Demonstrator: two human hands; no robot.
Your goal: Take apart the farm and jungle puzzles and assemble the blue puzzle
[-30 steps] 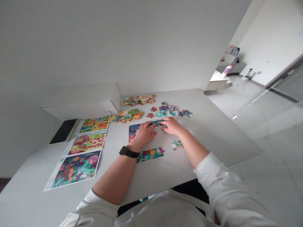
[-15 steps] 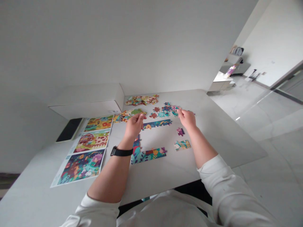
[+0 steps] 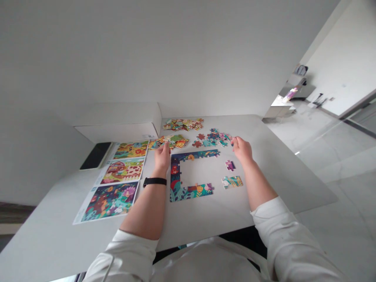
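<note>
My left hand (image 3: 162, 157) is closed, thumb against curled fingers, left of the partly joined jigsaw frame (image 3: 175, 178) and in front of the yellow-green puzzle pile (image 3: 178, 141). What it holds, if anything, is hidden. At the right end of the blue and teal puzzle pile (image 3: 216, 137), my right hand (image 3: 242, 149) pinches what looks like a dark puzzle piece (image 3: 232, 143), mostly covered by the fingers. A single purple puzzle piece (image 3: 230, 165) lies nearer me, above a joined teal puzzle section (image 3: 232, 182). The jigsaw frame has its left, top and bottom sides joined.
Three picture sheets (image 3: 110, 201) lie at left, showing a lion, a farm and a forest scene. Beyond them are a black phone (image 3: 95, 156) and a white box (image 3: 117, 131) against the wall. Another puzzle pile (image 3: 183, 124) sits at the back of the white table (image 3: 282, 172).
The view has shifted, so the table appears further right. My left hand has drawn left, uncovering the frame's left side. My right hand has moved slightly right along the blue pile's edge.
</note>
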